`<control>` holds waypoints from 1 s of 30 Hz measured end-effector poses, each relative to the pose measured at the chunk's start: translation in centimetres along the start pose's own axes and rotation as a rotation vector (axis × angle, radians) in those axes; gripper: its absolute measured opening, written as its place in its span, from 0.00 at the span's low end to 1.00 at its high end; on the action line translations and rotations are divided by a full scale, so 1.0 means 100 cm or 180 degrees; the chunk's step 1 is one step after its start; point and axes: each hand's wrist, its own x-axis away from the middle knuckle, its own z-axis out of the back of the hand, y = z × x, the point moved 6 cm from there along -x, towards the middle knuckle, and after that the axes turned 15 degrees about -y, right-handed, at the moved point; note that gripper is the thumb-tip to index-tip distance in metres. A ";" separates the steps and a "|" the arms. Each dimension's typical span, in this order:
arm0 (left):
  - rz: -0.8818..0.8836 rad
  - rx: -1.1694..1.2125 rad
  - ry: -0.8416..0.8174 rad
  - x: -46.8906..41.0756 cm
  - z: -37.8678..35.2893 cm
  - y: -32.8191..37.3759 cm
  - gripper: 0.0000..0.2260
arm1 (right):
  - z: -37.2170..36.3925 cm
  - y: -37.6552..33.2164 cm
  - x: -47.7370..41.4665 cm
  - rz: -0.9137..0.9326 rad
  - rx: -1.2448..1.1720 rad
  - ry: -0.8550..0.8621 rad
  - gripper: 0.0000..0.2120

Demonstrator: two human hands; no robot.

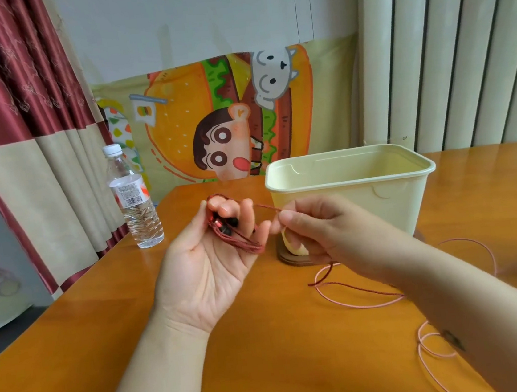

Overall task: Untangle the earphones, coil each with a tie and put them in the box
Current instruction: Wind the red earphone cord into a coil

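Head view: the left hand (207,266) is turned palm up above the orange desk (269,355), its fingers curled round a bundle of dark red earphones (248,245). The braided cord is looped over the fingertips and down across the palm, and the buds sit tucked under the curled fingers. The right hand (319,230) pinches a strand of the same cord between thumb and forefinger just beside the left fingertips. More dark red cord drops below the right hand onto the desk. Pink earphones (353,301) lie loose on the desk under and beside the right forearm, in several open loops. The cream box (348,205) stands open behind the right hand; its floor cannot be seen from here. A round wooden disc (290,261) lies at its near left corner. A water bottle (136,209) stands at the left desk edge; its label shows a barcode, the print too small to read. Behind hangs a cartoon burger cloth (210,120) with no legible writing
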 end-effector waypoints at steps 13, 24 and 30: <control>-0.0991 -0.0187 0.1823 0.023 0.046 0.024 0.14 | -0.019 -0.009 0.013 -0.0484 0.0404 -0.1425 0.15; 0.1132 -0.2109 0.0142 0.009 -0.013 -0.047 0.18 | 0.027 -0.036 0.016 0.0392 0.0488 -0.0019 0.19; 0.1101 -0.1355 0.0076 0.008 -0.020 -0.048 0.17 | 0.048 -0.022 0.015 0.0266 0.0400 0.0635 0.17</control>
